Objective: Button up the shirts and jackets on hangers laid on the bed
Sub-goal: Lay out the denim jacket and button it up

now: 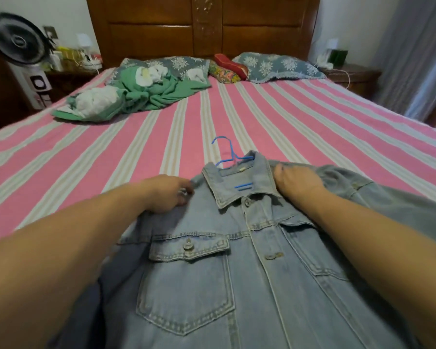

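The left hand (168, 193) grips the shoulder of the jacket (237, 260) with curled fingers. The jacket is light blue denim, lying front up on the pink striped bed (312, 114), near its lower edge. Its collar button and the front buttons are closed. A blue hanger (230, 153) sticks out from the collar. The right hand (297, 178) holds the other shoulder.

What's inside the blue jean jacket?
A thin blue wire hanger: its hook and neck poke out past the collar of the light blue denim jacket. Its shoulders are covered, as is anything else inside.
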The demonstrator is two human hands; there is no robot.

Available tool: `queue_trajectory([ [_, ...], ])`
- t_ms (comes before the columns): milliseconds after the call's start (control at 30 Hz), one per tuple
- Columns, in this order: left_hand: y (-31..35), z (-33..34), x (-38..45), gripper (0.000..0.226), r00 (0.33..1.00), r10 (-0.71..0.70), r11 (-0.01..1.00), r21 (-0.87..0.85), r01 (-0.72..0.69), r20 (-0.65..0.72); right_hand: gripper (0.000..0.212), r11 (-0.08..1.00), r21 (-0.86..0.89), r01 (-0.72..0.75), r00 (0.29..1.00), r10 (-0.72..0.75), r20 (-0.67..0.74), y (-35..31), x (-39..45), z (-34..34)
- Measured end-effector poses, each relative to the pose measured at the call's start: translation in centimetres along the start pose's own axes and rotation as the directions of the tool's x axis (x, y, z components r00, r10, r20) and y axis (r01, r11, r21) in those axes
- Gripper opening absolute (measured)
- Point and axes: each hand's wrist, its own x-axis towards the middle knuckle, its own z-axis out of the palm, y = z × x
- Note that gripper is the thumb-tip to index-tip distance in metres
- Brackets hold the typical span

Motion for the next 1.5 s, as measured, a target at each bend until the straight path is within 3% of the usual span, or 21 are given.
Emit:
queue_trajectory([
  [67,-0.8,-2.7,1.4,0.037,0.983,-0.023,0.995,0.095,0.041,-0.185,0.039,0.991,0.109,-0.083,0.997,0.083,-0.003,1.1,1.7,-0.3],
  [167,-1.1,-6.3,3.9,0.05,0.872,-0.15,0.926,0.243,0.289,-0.465,0.033,0.964,0.209,-0.166,0.972,0.195,-0.127,3.1,5.1,-3.4],
  [233,0.3,-7.0,5.1,0.052,0.797,-0.281,0.888,0.17,0.427,-0.534,0.032,0.934,0.26,-0.247,0.96,0.272,-0.065,3.4,6.7,-5.2],
  [267,1.5,-6.2,5.8,0.051,0.787,-0.381,0.886,0.051,0.46,-0.485,0.035,0.918,0.276,-0.286,0.957,0.289,0.028,3.3,7.1,-4.8],
  [300,2.8,-4.7,6.5,0.054,0.821,-0.429,0.892,-0.034,0.45,-0.376,0.04,0.913,0.269,-0.307,0.951,0.285,0.119,2.7,6.8,-3.6],
  [367,5.6,0.1,7.0,0.067,0.94,-0.319,0.948,-0.062,0.313,-0.124,0.049,0.92,0.214,-0.329,0.932,0.279,0.231,0.5,6.0,0.6],
  [400,6.5,2.4,6.8,0.071,0.962,-0.27,0.961,-0.065,0.267,-0.036,0.052,0.917,0.199,-0.347,0.924,0.296,0.243,-0.3,5.9,2.6],
  [533,7.0,5.9,6.0,0.066,0.961,-0.273,0.958,-0.103,0.268,-0.04,0.057,0.917,0.215,-0.336,0.929,0.285,0.234,-0.3,6.1,3.7],
  [667,8.1,4.4,4.4,0.064,0.949,-0.315,0.949,-0.035,0.315,-0.021,0.06,0.98,0.127,-0.157,0.933,0.105,0.343,0.2,1.6,-0.6],
  [733,9.7,3.5,1.9,0.066,0.952,-0.298,0.954,0.004,0.298,0.072,0.042,0.97,0.224,-0.091,0.916,-0.007,0.401,-0.3,-2.4,-4.1],
  [833,13.2,2.9,-5.8,0.07,0.972,-0.076,0.993,-0.073,0.094,0.222,0.028,0.895,0.444,-0.04,0.957,-0.094,0.276,-1.2,-9.9,-8.8],
  [1000,17.3,4.6,-24.3,0.077,0.962,0.223,0.972,-0.111,-0.207,0.158,0.039,0.796,0.605,-0.016,0.972,-0.129,0.195,-1.3,-25.0,-12.3],
  [1100,17.3,6.6,-30.5,0.085,0.947,0.32,0.948,-0.009,-0.32,0.039,0.016,0.73,0.681,-0.061,0.991,-0.035,0.126,-1.1,-32.2,-13.2],
  [1133,17.3,7.3,-31.8,0.086,0.941,0.336,0.942,0.017,-0.336,0.028,0.008,0.711,0.699,-0.078,0.995,0.007,0.103,-1.4,-34.4,-13.5],
  [1300,18.5,10.0,-34.4,0.103,0.944,0.325,0.937,0.155,-0.313,-0.058,0.038,0.702,0.686,-0.193,0.981,0.127,0.146,-3.8,-41.1,-12.4],
  [1400,19.3,9.8,-34.7,0.113,0.954,0.295,0.947,0.147,-0.286,-0.043,0.028,0.673,0.688,-0.272,0.961,0.221,0.165,-3.4,-41.8,-11.3],
  [1500,20.3,9.6,-34.8,0.088,0.94,0.303,0.953,0.073,-0.295,-0.155,0.028,0.701,0.654,-0.285,0.958,0.225,0.176,-2.9,-41.9,-11.2],
])
